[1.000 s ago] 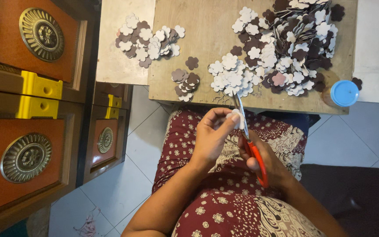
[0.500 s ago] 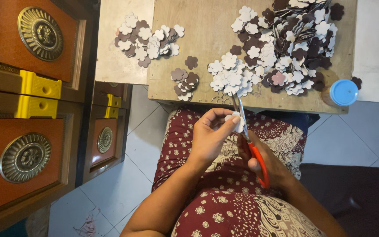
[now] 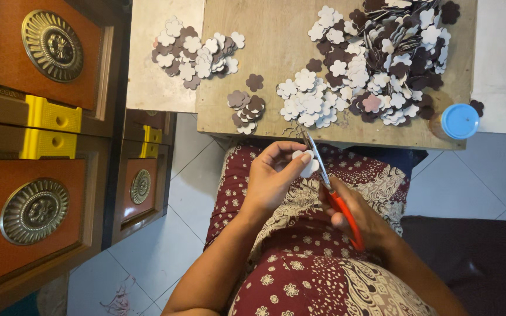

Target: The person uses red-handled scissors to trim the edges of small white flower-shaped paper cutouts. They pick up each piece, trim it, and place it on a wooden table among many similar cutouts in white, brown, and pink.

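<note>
i see the left hand (image 3: 273, 181) at frame centre pinching a small white flower cutout (image 3: 310, 165) between thumb and fingertips. right hand (image 3: 361, 219) sits just lower right of it, clenched round the orange-handled scissors (image 3: 330, 190). scissors' long axis runs from lower right up to upper left, blade tips touching the cutout's right edge, so the cutout lies up-left of the right hand. cannot tell how far the blades are parted. wooden board (image 3: 265, 47) with piled cutouts is in the upper frame, blue lid (image 3: 460, 121) at its right corner

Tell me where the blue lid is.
The blue lid sits at the wooden board's lower right corner, right of the flower cutouts.
</note>
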A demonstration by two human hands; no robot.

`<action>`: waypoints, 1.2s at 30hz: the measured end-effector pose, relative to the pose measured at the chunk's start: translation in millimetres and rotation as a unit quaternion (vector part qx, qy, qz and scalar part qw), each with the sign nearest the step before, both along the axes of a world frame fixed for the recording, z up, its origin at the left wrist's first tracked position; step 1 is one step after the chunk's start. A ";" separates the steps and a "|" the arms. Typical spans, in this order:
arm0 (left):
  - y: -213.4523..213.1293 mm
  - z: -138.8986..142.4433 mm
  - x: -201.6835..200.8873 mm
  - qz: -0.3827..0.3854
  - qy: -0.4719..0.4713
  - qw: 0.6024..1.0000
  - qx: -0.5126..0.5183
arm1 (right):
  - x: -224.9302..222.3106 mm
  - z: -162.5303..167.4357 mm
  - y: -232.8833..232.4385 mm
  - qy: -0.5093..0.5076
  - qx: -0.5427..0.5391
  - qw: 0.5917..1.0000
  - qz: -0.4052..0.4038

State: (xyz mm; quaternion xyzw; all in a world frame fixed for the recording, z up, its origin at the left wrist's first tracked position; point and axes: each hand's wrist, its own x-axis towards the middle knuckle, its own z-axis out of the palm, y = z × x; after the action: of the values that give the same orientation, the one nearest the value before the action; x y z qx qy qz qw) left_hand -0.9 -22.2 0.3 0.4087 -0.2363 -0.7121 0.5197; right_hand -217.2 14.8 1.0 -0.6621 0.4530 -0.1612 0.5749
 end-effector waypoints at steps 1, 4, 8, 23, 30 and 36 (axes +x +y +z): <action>-0.1 -0.1 0.5 0.003 -0.010 1.000 0.004 | -0.7 -1.2 1.3 0.010 0.005 1.000 -0.003; 0.9 0.6 0.5 0.013 0.005 1.000 0.005 | -1.9 -3.5 2.0 0.018 0.004 1.000 -0.001; 1.4 1.7 -1.9 0.030 0.020 0.999 0.007 | -0.4 -0.1 0.8 0.028 0.001 1.000 -0.002; 0.1 -1.6 2.5 0.006 0.004 1.000 0.003 | -4.2 -6.0 1.5 0.033 0.031 0.999 0.021; -1.6 0.6 5.7 0.007 -0.007 1.000 -0.001 | -8.4 -8.6 2.6 0.031 0.025 0.999 0.031; -2.4 4.7 8.7 -0.005 -0.004 1.000 0.003 | -8.6 -6.8 4.2 0.007 0.031 0.999 0.028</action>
State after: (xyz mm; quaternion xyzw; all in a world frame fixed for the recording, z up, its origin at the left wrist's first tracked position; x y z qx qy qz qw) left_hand 7.8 -24.7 5.0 0.4120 -0.2382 -0.7140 0.5135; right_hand -225.9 19.0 -5.8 -0.6574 0.4433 -0.1260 0.5962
